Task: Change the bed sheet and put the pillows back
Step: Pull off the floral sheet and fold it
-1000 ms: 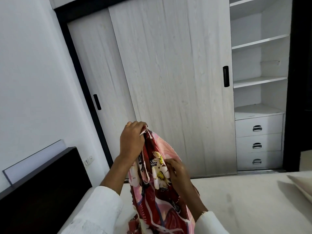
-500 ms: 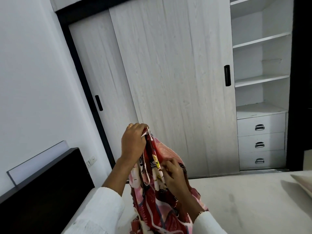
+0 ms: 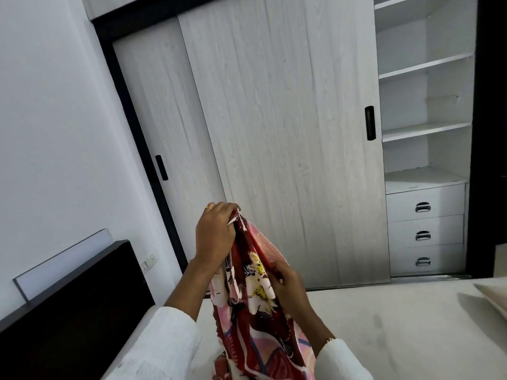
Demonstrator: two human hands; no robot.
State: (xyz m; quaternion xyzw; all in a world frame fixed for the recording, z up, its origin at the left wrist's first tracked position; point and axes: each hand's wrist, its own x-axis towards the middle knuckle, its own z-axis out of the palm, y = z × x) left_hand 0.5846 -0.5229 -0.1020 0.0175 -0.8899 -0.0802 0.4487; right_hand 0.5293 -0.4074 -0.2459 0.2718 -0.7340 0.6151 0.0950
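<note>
While the left hand clamps a gathered corner of the floral sheet at its top, fingers curled tight over the bunched edge, the right hand pinches the same cloth lower down, toward 4 o'clock of the left. Right fingers are tucked into a fold; thumb position unclear.

Sheet hangs from the left hand's grip in a long bundle, long axis near vertical, top at 12, tail running off frame at 6. Both hands are on it; left holds the high end, right the near middle edge. Judgement: the coming move is a search along the hem for a second corner, so the right hand must travel down or outward toward 5 o'clock while the left anchors.

Cloth: thin, limp, glossy look. Dark red ground, pink panels, white flowers with yellow centres, black leaf marks. Heavily creased, not spread.

Beneath, bare pale mattress, unsheeted. Pillow edge at 3 o'clock. Dark headboard at 8 o'clock. Wardrobe doors behind, open shelves and drawers at 2 o'clock.
</note>
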